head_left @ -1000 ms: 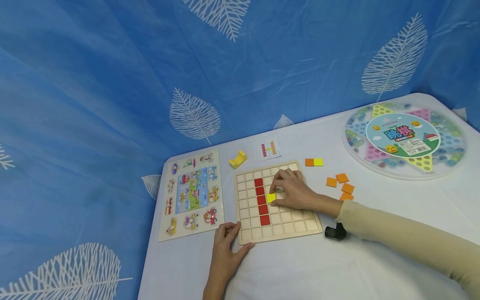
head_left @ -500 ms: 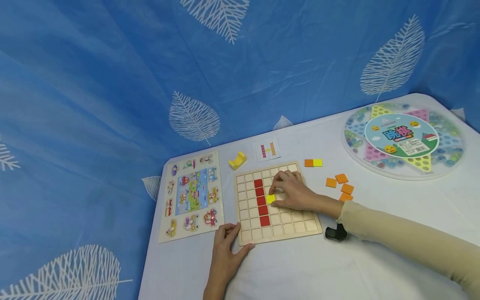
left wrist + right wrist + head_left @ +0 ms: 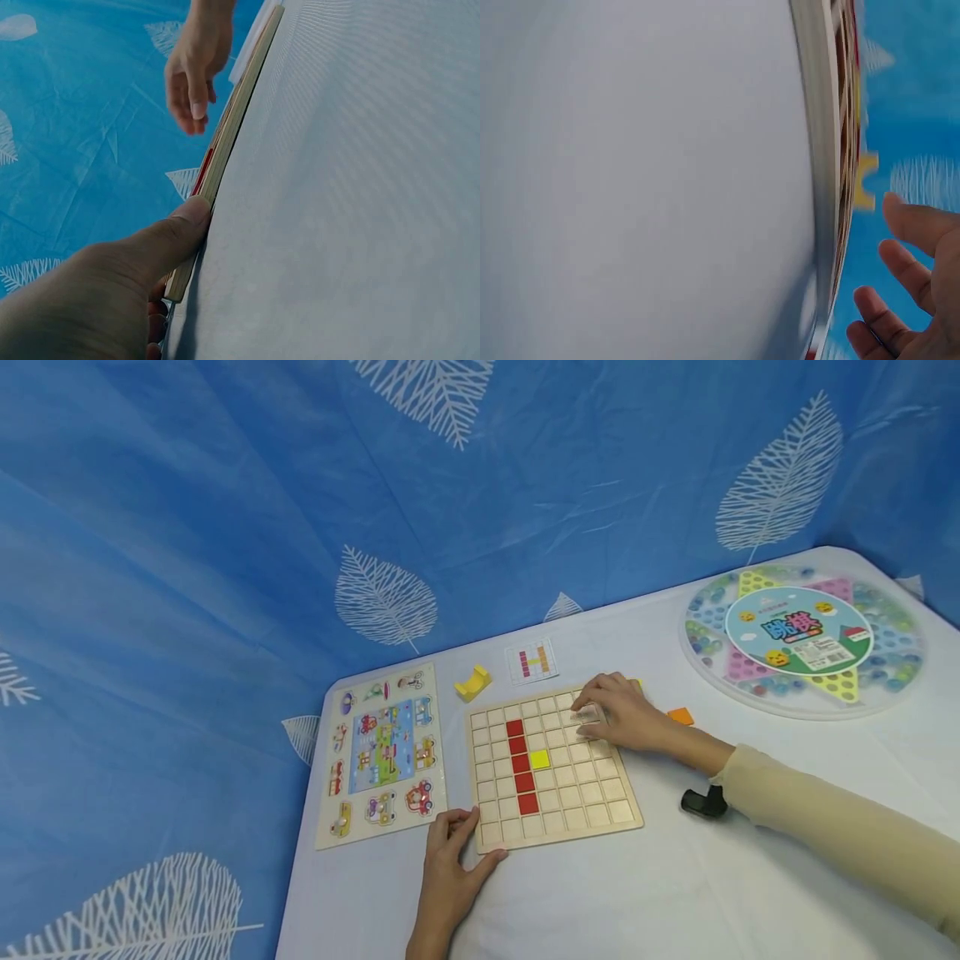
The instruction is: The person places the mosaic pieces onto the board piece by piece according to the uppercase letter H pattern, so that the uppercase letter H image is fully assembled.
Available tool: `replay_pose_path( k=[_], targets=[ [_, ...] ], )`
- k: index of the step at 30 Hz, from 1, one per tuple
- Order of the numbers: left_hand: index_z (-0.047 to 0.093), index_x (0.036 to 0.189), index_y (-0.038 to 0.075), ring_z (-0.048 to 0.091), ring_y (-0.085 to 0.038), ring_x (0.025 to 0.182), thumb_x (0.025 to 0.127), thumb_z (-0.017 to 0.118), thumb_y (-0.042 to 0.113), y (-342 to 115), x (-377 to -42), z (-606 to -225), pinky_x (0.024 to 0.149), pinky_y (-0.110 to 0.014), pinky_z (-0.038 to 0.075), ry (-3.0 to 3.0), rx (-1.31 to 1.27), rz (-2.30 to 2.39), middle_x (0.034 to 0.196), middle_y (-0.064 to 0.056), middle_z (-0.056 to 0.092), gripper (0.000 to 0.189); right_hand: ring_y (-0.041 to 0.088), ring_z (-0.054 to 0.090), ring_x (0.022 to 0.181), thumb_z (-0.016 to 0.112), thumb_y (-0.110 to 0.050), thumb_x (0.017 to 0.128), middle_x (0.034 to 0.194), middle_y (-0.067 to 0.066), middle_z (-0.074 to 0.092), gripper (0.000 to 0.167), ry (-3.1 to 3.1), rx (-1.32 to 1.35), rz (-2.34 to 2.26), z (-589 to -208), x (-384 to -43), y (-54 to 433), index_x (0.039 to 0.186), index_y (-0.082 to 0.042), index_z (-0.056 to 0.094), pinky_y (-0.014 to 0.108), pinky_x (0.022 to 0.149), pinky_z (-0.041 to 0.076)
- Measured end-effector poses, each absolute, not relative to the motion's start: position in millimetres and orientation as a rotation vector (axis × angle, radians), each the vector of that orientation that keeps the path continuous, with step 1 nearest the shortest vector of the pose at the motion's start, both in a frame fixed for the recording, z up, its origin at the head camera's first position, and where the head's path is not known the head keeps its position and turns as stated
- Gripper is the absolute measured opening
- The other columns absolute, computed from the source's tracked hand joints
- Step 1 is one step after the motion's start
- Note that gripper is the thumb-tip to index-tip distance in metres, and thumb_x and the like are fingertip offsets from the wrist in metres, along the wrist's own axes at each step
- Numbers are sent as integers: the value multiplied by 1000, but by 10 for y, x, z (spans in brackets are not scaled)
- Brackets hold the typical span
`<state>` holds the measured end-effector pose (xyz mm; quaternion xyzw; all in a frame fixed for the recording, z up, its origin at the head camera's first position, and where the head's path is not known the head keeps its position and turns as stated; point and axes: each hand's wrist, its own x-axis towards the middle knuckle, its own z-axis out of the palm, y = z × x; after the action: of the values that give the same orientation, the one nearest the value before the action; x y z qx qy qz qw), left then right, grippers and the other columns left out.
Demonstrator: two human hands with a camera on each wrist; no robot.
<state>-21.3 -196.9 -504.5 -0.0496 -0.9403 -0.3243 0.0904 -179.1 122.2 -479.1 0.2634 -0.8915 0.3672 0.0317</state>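
Observation:
A wooden grid board lies on the white table. Its cells hold a column of several red tiles and one yellow tile beside them. My left hand holds the board's near left corner, thumb on the front edge, fingers at the left side; the left wrist view shows the thumb pressing the edge. Above the board's far right part is my right hand, its fingers loosely bent and apart, with nothing between them. An orange tile shows behind that wrist; other loose tiles are mostly hidden.
A picture card and a yellow notched block lie behind the board. To the left is a vehicle peg puzzle. A round Chinese checkers set stands at the far right. A blue leaf-patterned cloth hangs behind.
My right hand has let go of the yellow tile, which stays in its cell. It has moved right and away from me, over the board's far right side. My left hand stays put.

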Motion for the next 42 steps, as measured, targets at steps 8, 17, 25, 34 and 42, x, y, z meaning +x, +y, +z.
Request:
replay_pose_path(
  k=[8, 17, 25, 34, 42],
  targets=[
    [66, 128, 12, 46, -9, 104, 70, 86, 40, -1984, -219, -5068, 89, -26, 45, -2787, -161, -955, 120, 5, 53, 67, 35, 43, 109, 77, -18, 85, 119, 18, 55, 38, -2862, 584, 1101, -4808, -1973, 1806, 119, -4, 66, 54, 91, 34],
    [66, 127, 12, 46, -8, 103, 69, 88, 37, -1981, -228, -5060, 89, -26, 44, -2777, -164, -960, 119, 4, 53, 67, 38, 45, 108, 73, -13, 87, 119, 23, 52, 36, -2893, 534, 1080, -4845, -2030, 1954, 118, 3, 64, 51, 91, 36],
    [66, 127, 12, 46, -9, 103, 69, 88, 35, -1977, -227, -5042, 90, -27, 44, -2784, -153, -972, 119, 4, 54, 67, 36, 45, 104, 72, -8, 88, 114, 20, 52, 22, -2862, 548, 1090, -4858, -2016, 1967, 108, 0, 68, 49, 87, 35],
    [66, 127, 12, 46, -9, 104, 68, 89, 34, -1969, -225, -5018, 90, -27, 44, -2775, -175, -964, 120, 4, 54, 67, 36, 45, 104, 71, -8, 89, 115, 20, 52, 21, -2847, 568, 1102, -4885, -2015, 1994, 108, -1, 68, 49, 87, 36],
    [67, 126, 11, 46, -9, 104, 68, 88, 35, -1970, -221, -5005, 89, -26, 44, -2780, -169, -974, 119, 4, 54, 66, 37, 44, 107, 70, -7, 89, 117, 21, 52, 22, -2864, 549, 1116, -4853, -2005, 1973, 109, 0, 68, 51, 89, 36]
  ],
)
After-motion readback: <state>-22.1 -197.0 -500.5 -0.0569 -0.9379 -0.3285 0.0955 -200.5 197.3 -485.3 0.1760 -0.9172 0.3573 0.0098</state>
